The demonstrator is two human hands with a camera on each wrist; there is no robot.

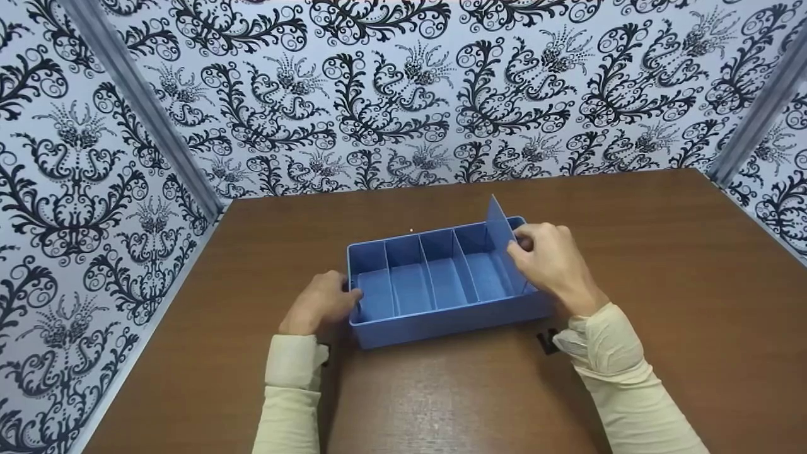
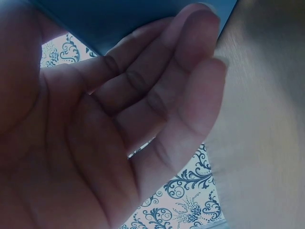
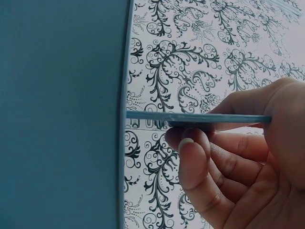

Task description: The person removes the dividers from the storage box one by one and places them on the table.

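Note:
A blue rectangular bin (image 1: 441, 321) lies on the brown table, with three upright dividers making compartments across it. My left hand (image 1: 325, 299) grips the bin's left end wall, thumb over the rim inside. In the left wrist view, the fingers of the left hand (image 2: 138, 95) lie against the blue wall (image 2: 109, 19). Toward the bin's right end, my right hand (image 1: 551, 261) pinches a blue divider plate (image 1: 499, 227) that rises above the rim at a tilt. The right wrist view shows the plate (image 3: 200, 117) edge-on between thumb and fingers of the right hand (image 3: 238, 162), beside the bin wall (image 3: 62, 114).
The brown table (image 1: 429, 403) extends around the bin on all sides. Patterned black-and-white panels (image 1: 403, 94) stand behind and to the left and right of the table. A tiny white speck (image 1: 412, 230) lies just behind the bin.

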